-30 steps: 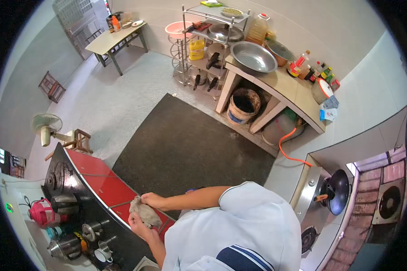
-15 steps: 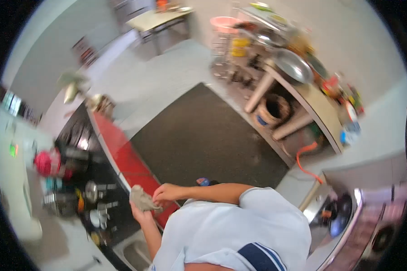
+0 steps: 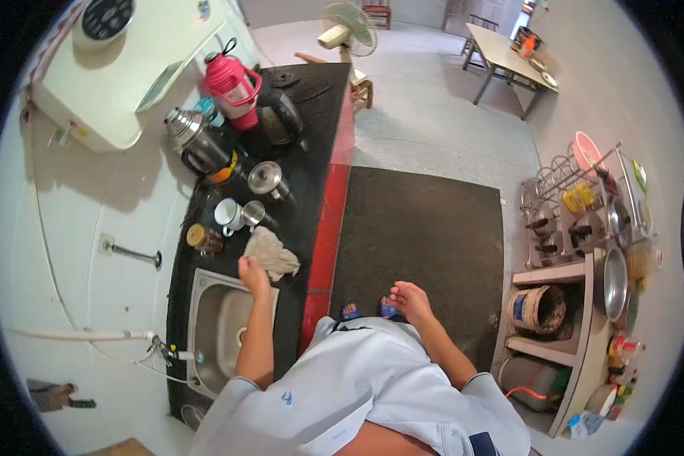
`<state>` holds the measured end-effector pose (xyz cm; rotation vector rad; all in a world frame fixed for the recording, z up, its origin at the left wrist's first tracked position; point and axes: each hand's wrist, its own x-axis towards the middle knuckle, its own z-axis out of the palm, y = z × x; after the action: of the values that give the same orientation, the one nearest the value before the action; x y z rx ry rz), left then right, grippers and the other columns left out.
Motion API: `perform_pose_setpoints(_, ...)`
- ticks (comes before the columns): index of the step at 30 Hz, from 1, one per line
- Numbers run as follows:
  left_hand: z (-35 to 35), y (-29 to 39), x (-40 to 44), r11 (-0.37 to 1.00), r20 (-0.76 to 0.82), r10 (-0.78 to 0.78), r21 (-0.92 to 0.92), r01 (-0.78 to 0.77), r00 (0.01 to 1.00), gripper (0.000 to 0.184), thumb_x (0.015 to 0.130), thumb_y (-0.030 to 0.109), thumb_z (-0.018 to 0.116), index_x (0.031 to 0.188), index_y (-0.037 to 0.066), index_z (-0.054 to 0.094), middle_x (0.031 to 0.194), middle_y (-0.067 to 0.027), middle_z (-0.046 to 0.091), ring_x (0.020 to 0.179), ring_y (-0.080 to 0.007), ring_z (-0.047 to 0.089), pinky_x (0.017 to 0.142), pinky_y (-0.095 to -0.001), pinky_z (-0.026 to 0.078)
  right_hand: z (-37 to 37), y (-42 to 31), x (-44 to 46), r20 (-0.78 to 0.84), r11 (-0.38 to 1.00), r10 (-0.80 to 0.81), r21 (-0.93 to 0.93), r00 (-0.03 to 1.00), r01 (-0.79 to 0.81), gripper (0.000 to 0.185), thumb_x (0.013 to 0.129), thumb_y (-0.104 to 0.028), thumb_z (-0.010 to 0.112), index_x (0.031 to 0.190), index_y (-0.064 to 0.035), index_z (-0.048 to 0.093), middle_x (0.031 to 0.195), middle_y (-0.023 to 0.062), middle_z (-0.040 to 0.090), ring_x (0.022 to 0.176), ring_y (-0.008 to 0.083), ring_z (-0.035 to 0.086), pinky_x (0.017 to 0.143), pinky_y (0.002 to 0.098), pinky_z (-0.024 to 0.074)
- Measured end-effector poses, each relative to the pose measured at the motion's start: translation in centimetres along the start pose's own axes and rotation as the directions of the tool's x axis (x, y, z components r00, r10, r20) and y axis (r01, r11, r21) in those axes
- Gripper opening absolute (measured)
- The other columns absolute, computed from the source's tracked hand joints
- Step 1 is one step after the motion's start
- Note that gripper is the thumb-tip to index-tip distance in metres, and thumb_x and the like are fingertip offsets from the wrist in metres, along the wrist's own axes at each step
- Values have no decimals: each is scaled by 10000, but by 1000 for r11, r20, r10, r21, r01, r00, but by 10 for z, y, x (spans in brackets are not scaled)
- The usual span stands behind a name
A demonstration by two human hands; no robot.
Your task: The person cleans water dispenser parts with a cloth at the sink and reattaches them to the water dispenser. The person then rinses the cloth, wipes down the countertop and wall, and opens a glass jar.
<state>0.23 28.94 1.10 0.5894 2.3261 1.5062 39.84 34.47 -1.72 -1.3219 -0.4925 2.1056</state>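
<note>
A crumpled greyish-beige cloth [image 3: 272, 254] hangs over the black counter, with my left hand [image 3: 254, 275] closed on its near edge. Just below that hand lies the steel sink [image 3: 224, 319]. Beyond the cloth stand a white enamel mug [image 3: 229, 216], a small metal cup [image 3: 254, 213] and a lidded steel pot [image 3: 268, 181]. To the left is a jar [image 3: 204, 238] with a light brown lid. My right hand [image 3: 412, 302] is in the air in front of my body, above the dark floor mat, fingers loosely bent and apart, holding nothing.
Farther along the counter [image 3: 323, 114] are a pink thermos [image 3: 233, 87], a steel flask [image 3: 201, 144] and a dark kettle [image 3: 279, 118]. A tap [image 3: 167, 351] juts from the left wall. At right stands a shelf [image 3: 577, 357] with pans; a fan [image 3: 349, 30] is behind.
My view has swung left toward the counter. The cloth, earlier between both hands, is now in my left hand over the counter near the cups; my right hand has come away to the right.
</note>
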Motion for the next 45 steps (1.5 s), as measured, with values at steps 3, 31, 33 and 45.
perform_pose_setpoints(3, 10, -38, 4, 920, 194, -275, -233, 316, 942, 226, 927, 154, 414, 1071, 11, 512, 1004, -100, 592, 962, -250, 580, 815, -386, 474, 1, 9, -5, -44, 999, 35, -10, 998, -36, 181, 878, -96, 512, 1050, -70, 564, 896, 40, 646, 772, 136, 621, 673, 287, 508)
perform_pose_setpoints(31, 4, -41, 11, 993, -171, 59, -87, -75, 983, 214, 773, 35, 593, 958, 9, 489, 775, -72, 500, 742, -196, 526, 719, -325, 424, 33, 13, 0, -37, 995, 78, -56, 996, -80, 183, 877, -67, 468, 1044, -46, 537, 855, 61, 632, 755, 172, 613, 668, 310, 508)
perform_pose_setpoints(33, 10, -62, 19, 996, -147, -4, -85, -9, 989, 248, 769, 31, 596, 992, 6, 492, 803, -81, 514, 763, -201, 535, 732, -323, 427, 40, 12, 0, -22, 994, 84, -73, 996, -85, 219, 862, -47, 447, 1067, -29, 523, 844, 66, 635, 753, 159, 618, 667, 297, 506)
perform_pose_setpoints(45, -53, -110, 114, 989, -544, -14, 115, 91, 839, 541, 681, 173, 722, 1141, -11, 504, 1085, -202, 516, 1030, -324, 492, 910, -425, 392, 34, 21, -4, -66, 989, 84, -114, 994, -91, 157, 916, -146, 471, 1027, -74, 557, 844, 39, 618, 752, 173, 594, 686, 316, 503)
